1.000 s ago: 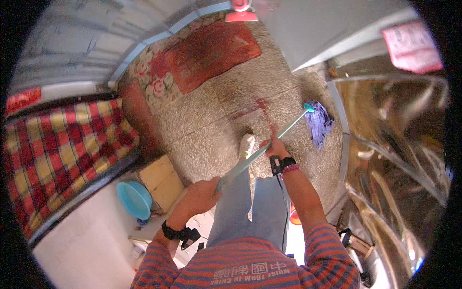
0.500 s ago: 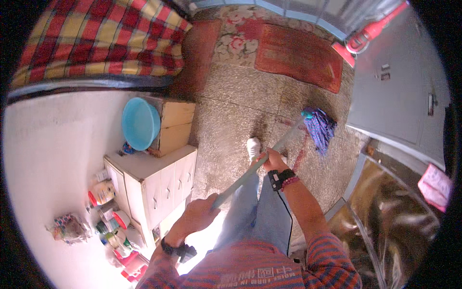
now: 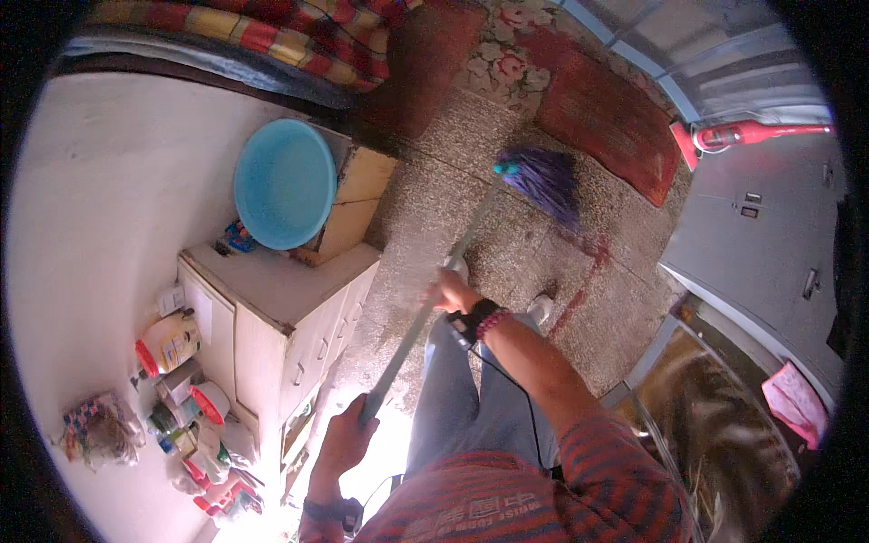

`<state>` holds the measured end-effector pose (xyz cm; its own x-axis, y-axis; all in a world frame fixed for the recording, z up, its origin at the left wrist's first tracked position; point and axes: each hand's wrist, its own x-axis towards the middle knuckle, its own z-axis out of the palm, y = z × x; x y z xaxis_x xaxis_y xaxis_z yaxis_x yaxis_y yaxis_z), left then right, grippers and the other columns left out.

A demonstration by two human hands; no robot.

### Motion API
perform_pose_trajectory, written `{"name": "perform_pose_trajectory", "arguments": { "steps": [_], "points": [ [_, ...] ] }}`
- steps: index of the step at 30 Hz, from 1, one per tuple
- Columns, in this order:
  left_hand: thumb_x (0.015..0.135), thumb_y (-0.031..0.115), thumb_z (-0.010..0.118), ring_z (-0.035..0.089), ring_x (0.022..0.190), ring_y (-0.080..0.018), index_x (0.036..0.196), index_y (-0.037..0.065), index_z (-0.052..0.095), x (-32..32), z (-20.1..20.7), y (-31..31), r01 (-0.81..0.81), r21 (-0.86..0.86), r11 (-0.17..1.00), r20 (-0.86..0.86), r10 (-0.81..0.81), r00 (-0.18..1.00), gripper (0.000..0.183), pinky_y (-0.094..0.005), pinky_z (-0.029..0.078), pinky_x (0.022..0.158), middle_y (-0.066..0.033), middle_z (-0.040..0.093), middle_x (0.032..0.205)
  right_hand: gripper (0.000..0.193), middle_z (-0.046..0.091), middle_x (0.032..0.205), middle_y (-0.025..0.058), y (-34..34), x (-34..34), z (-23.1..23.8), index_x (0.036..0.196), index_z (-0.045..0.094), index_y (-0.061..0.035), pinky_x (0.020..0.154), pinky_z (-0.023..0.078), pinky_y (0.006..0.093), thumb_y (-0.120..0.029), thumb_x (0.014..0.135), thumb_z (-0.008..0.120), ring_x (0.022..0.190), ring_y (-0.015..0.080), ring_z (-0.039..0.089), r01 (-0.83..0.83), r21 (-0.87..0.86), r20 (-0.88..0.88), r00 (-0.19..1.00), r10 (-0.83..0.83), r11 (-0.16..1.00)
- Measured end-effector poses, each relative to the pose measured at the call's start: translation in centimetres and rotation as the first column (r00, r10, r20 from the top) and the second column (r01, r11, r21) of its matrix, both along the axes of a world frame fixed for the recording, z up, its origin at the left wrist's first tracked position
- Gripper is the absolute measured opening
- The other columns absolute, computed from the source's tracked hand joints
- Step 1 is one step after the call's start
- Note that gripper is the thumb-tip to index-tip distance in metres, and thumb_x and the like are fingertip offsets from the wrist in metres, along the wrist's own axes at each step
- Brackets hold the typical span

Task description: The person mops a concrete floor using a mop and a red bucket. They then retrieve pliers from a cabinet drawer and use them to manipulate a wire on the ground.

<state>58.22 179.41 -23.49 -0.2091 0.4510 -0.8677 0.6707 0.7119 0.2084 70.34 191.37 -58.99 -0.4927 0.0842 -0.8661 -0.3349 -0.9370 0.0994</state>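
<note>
Mop [image 3: 406,348], strands [image 3: 546,184] blurred, left fingers [image 3: 349,423] half-hidden

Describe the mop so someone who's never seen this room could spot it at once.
Find the speckled floor, then the reddish mat beside the grey cabinet. The mop has its head near that mat's edge, its long pale pole running back through the right hand to the left hand. Bunched purple-blue strands and a turquoise collar distinguish it from the flat mat.
</note>
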Motion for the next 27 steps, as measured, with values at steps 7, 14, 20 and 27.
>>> {"name": "perform_pose_trajectory", "arguments": {
  "steps": [7, 14, 20, 27],
  "points": [
    [0.083, 0.005, 0.045, 0.049, 0.048, -0.0114, 0.135, 0.009, 0.038, -2.8, 1.4, -6.6, -0.423, -0.097, 0.901, 0.016, 0.427, 0.904, 0.053, -0.0273, 0.042, 0.045, -0.0033, 0.051, 0.062, 0.021, 0.053, 0.079, 0.0093, -8.5, -10.5, -2.6, 0.102, 0.048, -0.0092, 0.065, 0.054, 0.0544, -0.027, 0.092, 0.050, 0.067, 0.0266, 0.060, -0.205, 0.021, -0.003, 0.979, 0.205, 0.979],
    [0.083, -0.001, 0.056, 0.048, 0.046, -0.0094, 0.142, 0.008, 0.029, -0.3, 4.6, -9.9, -0.539, -0.297, 0.788, 0.164, 0.598, 0.784, 0.065, -0.0242, 0.039, 0.037, -0.0005, 0.049, 0.063, 0.024, 0.056, 0.078, 0.0160, -11.9, -7.2, 5.5, 0.097, 0.047, 0.0043, 0.047, 0.056, 0.0496, -0.014, 0.084, 0.057, 0.060, 0.0346, 0.065, -0.248, 0.112, -0.041, 0.966, 0.254, 0.962],
    [0.083, -0.005, 0.056, 0.046, 0.046, -0.0096, 0.139, 0.013, 0.030, 5.7, 4.0, -6.8, -0.331, -0.493, 0.804, 0.350, 0.532, 0.771, 0.064, -0.0252, 0.040, 0.040, -0.0009, 0.048, 0.063, 0.020, 0.058, 0.070, 0.0123, -13.9, 4.9, 3.0, 0.082, 0.053, 0.0045, 0.045, 0.055, 0.0410, -0.014, 0.083, 0.060, 0.060, 0.0283, 0.067, 0.009, 0.209, 0.073, 0.997, -0.025, 0.978],
    [0.086, -0.001, 0.055, 0.042, 0.049, -0.0080, 0.141, 0.015, 0.028, 17.8, 3.7, -4.5, -0.009, -0.552, 0.834, 0.387, 0.266, 0.883, 0.063, -0.0245, 0.037, 0.043, 0.0016, 0.042, 0.065, 0.021, 0.058, 0.064, 0.0142, -17.8, 18.8, 1.5, 0.081, 0.055, 0.0003, 0.050, 0.056, 0.0424, -0.018, 0.086, 0.064, 0.060, 0.0299, 0.063, 0.144, 0.503, 0.285, 0.903, -0.320, 0.852]
  ]
}}
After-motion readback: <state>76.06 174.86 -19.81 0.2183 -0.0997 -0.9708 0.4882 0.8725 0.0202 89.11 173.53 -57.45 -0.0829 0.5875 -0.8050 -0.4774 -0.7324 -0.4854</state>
